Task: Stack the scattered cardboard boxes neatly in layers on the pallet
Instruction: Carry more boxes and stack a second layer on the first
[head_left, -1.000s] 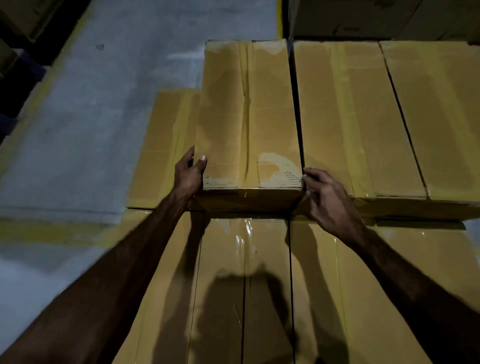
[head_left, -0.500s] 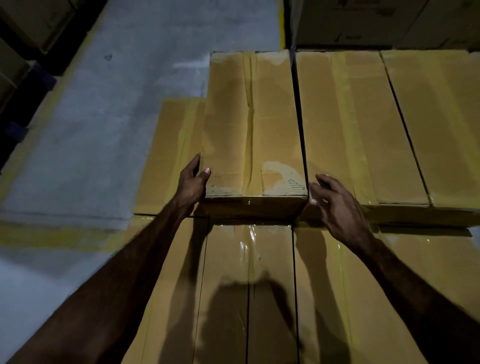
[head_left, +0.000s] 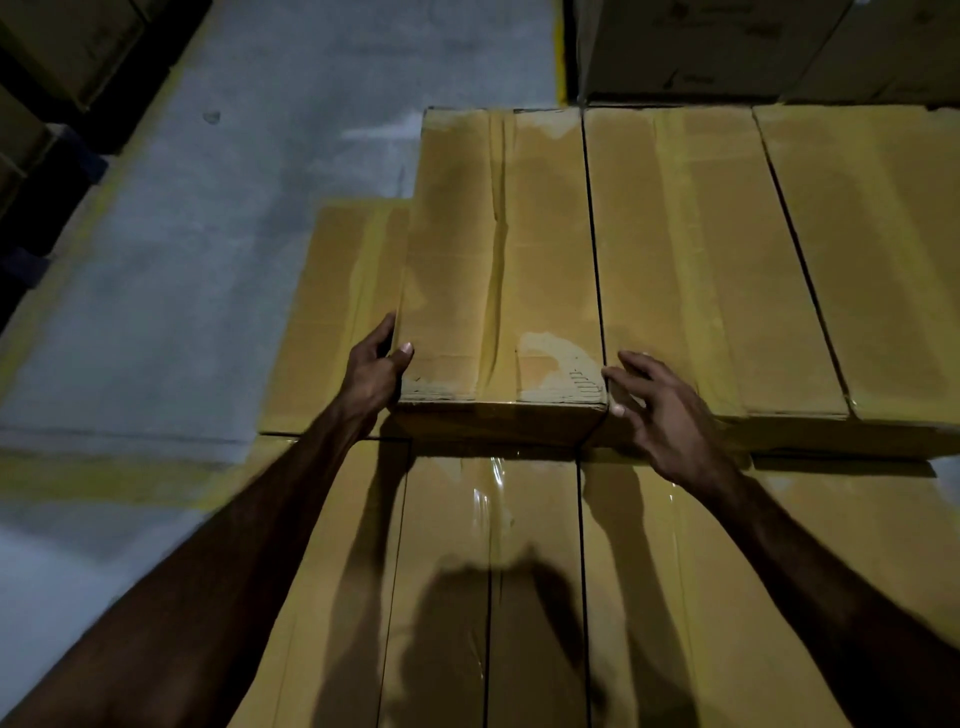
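Observation:
A long taped cardboard box (head_left: 498, 260) lies as the leftmost box of the upper layer, beside two more upper boxes (head_left: 701, 260). My left hand (head_left: 371, 371) holds its near left corner, thumb on top and fingers down the side. My right hand (head_left: 660, 410) hovers at its near right corner with fingers spread and relaxed; whether it touches the box is unclear. A lower layer of boxes (head_left: 493, 571) spreads in front of me, and one lower box (head_left: 332, 312) shows to the left. The pallet is hidden.
Grey concrete floor (head_left: 208, 260) with yellow painted lines lies to the left. Dark stacked cartons (head_left: 727, 47) stand behind the stack, and more cartons on racking (head_left: 47, 78) line the far left. My shadow falls on the near boxes.
My right hand has come off the box's near right corner and its fingers have spread. My left hand has stayed on the left corner. The view has shifted slightly.

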